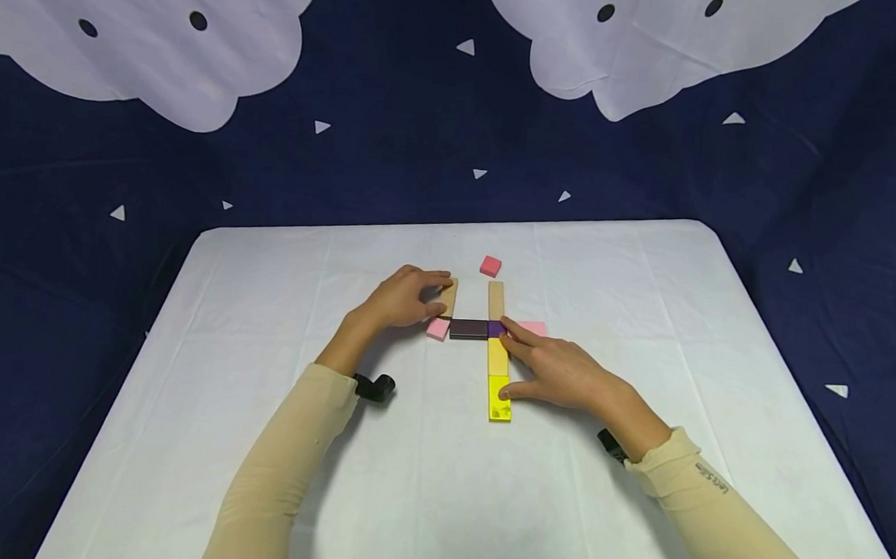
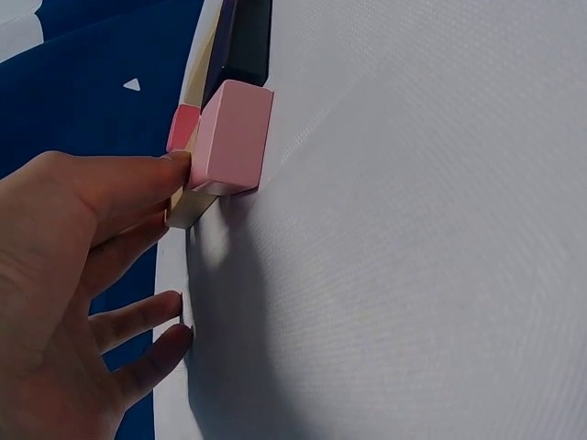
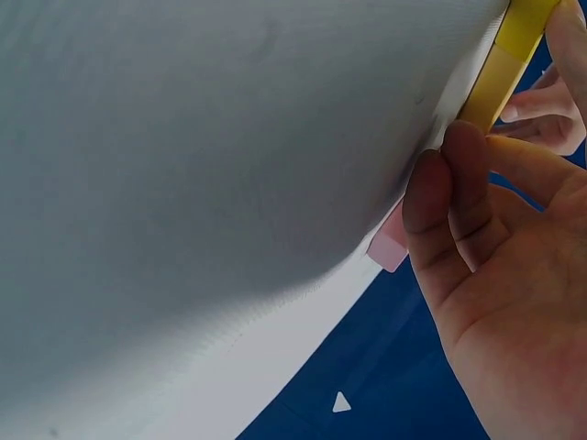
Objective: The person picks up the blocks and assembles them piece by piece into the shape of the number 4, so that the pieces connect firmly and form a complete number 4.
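In the head view the left hand [image 1: 404,298] pinches a natural-wood block [image 1: 450,297] between thumb and fingers. Just below it lies a light pink block [image 1: 437,329], which adjoins a dark brown block [image 1: 469,330]. The right hand [image 1: 564,373] rests along a column of blocks. Its forefinger touches a purple block [image 1: 495,329] and its thumb lies on a bright yellow block [image 1: 499,403]. A pale yellow block [image 1: 498,357] sits between those two, and another wooden block [image 1: 495,300] extends beyond the purple one. Behind the right fingers a second pink block [image 1: 533,327] is partly hidden.
A deeper pink block [image 1: 490,266] lies alone farther back. The white-covered table [image 1: 267,305] ends at a dark blue backdrop [image 1: 393,169] with white clouds and small triangles. Each wrist carries a small black camera.
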The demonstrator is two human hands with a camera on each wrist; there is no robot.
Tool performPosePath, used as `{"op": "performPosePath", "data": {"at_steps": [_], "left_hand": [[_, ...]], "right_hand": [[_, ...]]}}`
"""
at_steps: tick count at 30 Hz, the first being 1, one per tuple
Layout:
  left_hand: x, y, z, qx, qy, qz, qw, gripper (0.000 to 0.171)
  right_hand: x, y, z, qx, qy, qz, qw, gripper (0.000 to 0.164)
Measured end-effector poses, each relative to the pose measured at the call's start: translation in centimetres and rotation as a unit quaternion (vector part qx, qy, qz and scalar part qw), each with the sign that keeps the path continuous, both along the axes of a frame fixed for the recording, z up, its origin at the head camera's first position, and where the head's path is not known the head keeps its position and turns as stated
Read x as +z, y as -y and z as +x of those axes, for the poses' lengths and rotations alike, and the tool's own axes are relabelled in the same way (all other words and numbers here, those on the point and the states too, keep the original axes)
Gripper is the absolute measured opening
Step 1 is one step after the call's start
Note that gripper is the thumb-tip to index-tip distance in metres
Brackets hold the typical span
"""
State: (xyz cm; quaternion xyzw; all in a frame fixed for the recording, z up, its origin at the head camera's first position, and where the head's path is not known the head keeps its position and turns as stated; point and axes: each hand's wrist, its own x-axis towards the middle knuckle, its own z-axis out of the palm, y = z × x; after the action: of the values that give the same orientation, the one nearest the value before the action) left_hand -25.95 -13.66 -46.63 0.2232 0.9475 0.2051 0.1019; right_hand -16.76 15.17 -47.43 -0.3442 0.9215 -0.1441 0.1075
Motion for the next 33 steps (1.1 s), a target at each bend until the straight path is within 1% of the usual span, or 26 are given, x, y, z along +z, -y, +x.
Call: {"op": "performPosePath", "data": {"at_steps": [7, 14, 21, 26, 33], "left_hand": [[-0.16, 0.00, 0.04, 0.001, 0.005, 0.007, 1.0000, 0.049], [-0.18, 0.03, 0.07, 0.005, 0.007, 0.010, 0.9999, 0.049], [-0.22, 0.15, 0.11, -0.002, 0.005, 0.014, 0.9999, 0.047], [-0.38, 0.18, 0.04, -0.003, 0.005, 0.013, 0.9999, 0.047], [-0.32, 0.31, 0.07, -0.002, 0.003, 0.013, 0.9999, 0.047]], "right_hand": [[0.00, 0.00, -0.01, 0.000, 0.002, 0.001, 1.000, 0.091], [-0.05, -0.02, -0.02, -0.002, 0.003, -0.001, 1.000, 0.091], [0.05, 0.00, 0.00, -0.001, 0.006, -0.001, 1.000, 0.092], [0.15, -0.01, 0.02, -0.002, 0.007, -0.002, 1.000, 0.091], [0.17, 0.03, 0.04, -0.001, 0.010, 0.000, 1.000, 0.091]]}}
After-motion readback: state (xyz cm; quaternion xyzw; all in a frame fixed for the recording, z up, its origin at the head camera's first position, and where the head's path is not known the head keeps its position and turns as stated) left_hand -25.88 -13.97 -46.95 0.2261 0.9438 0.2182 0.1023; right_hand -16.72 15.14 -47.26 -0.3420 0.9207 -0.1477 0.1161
